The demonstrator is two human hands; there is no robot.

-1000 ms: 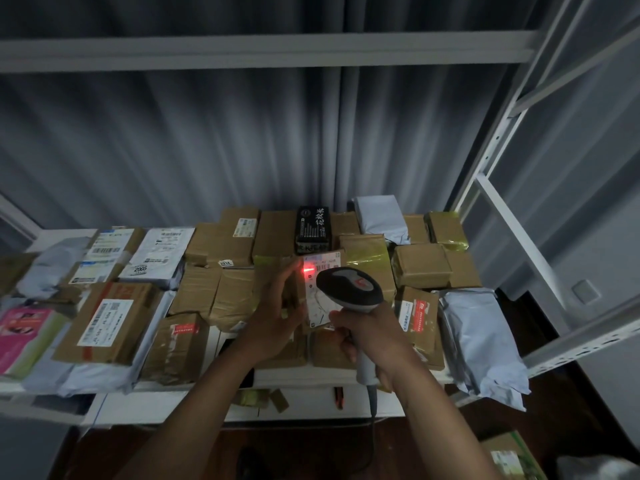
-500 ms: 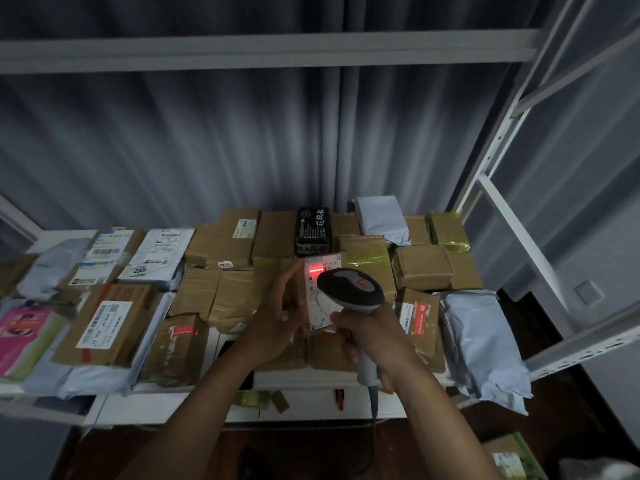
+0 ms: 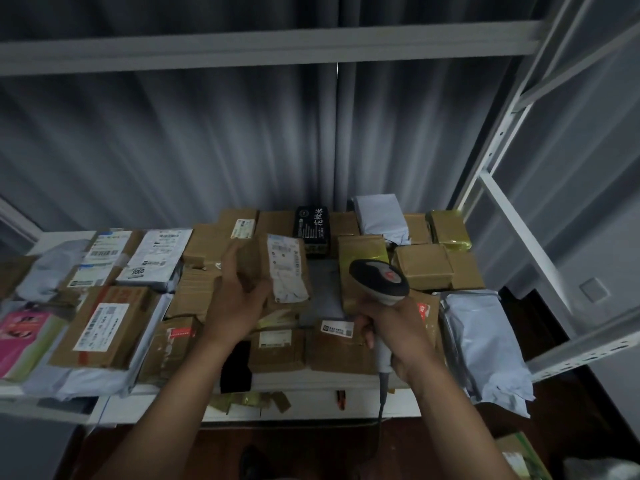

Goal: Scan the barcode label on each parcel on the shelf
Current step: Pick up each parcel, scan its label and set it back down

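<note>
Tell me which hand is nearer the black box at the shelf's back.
Left. The left hand, gripping a brown parcel, sits just below-left of the black box; the right hand is farther.

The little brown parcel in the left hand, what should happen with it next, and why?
Probably the left hand should set the little brown parcel back down in the gap on the shelf. No red light shows on its label, and the scanner in the right hand is no longer pointed at it, so that scan looks finished. Other parcels remain.
</note>
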